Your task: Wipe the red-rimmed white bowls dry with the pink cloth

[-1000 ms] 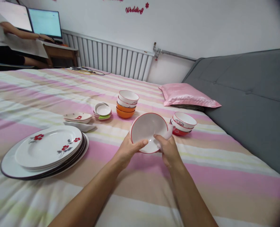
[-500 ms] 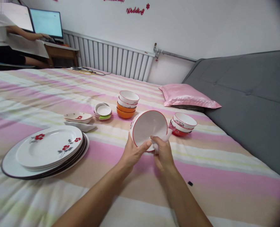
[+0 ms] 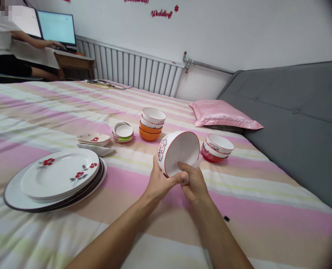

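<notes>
A white bowl point(image 3: 183, 152) with a red rim and a flower pattern on its outside is tilted on its side above the bed, its inside turned toward me. My left hand point(image 3: 164, 176) is closed on its lower left edge, thumb along the rim. Closed at the lower right rim, my right hand point(image 3: 193, 180) presses a white cloth point(image 3: 195, 163) against the bowl, mostly hidden by the fingers. Behind to the right is a stack of bowls point(image 3: 218, 147), white above red. Another bowl stack point(image 3: 151, 123), white over orange, stands farther back.
Stacked plates point(image 3: 62, 173) lie at the left, with boat-shaped dishes point(image 3: 94, 140) and small saucers point(image 3: 123, 131) behind them. A pink pillow point(image 3: 224, 114) rests by the grey headboard point(image 3: 295, 112). A small black object point(image 3: 226, 218) lies near my right forearm. A person point(image 3: 3, 48) sits at a desk.
The bowl has turned so that more of its patterned outside shows. The cloth's loose end has dropped from view beside the rim, and my two hands are closer together.
</notes>
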`<move>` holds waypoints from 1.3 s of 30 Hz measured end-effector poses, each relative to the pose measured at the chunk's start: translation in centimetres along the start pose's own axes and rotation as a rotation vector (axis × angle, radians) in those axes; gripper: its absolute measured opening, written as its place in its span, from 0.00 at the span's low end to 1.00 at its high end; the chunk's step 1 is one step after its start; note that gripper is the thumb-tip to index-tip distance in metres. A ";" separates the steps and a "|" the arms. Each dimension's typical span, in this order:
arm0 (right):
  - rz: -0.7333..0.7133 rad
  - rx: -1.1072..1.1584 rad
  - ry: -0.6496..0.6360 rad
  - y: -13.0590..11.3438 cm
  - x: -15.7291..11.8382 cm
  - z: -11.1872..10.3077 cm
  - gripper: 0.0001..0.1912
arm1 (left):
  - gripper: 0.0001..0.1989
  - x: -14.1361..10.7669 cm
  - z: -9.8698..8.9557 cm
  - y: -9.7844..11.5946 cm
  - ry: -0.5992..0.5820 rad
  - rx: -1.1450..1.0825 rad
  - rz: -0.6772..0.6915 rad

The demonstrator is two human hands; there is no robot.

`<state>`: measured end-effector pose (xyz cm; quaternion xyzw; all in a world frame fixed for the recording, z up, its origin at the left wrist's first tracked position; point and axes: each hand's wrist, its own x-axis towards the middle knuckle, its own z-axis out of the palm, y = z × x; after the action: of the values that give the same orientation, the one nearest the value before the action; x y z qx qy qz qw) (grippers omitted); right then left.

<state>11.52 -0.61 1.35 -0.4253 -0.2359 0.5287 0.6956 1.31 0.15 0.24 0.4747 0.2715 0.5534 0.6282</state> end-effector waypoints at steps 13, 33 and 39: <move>-0.034 -0.422 -0.058 -2.9 2.5 -4.6 0.23 | 0.34 0.9 -2.6 2.5 -0.211 0.169 -0.290; -0.061 -0.354 0.038 -1.8 0.8 -1.3 0.19 | 0.36 0.6 -1.2 0.7 -0.023 -0.019 -0.173; -0.084 -0.311 -0.012 -1.0 0.6 -1.0 0.20 | 0.38 0.6 -1.1 1.1 0.005 -0.082 -0.138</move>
<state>13.08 -0.45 1.59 -0.5145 -0.3366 0.4588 0.6415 0.04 0.96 0.88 0.4272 0.2822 0.5208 0.6831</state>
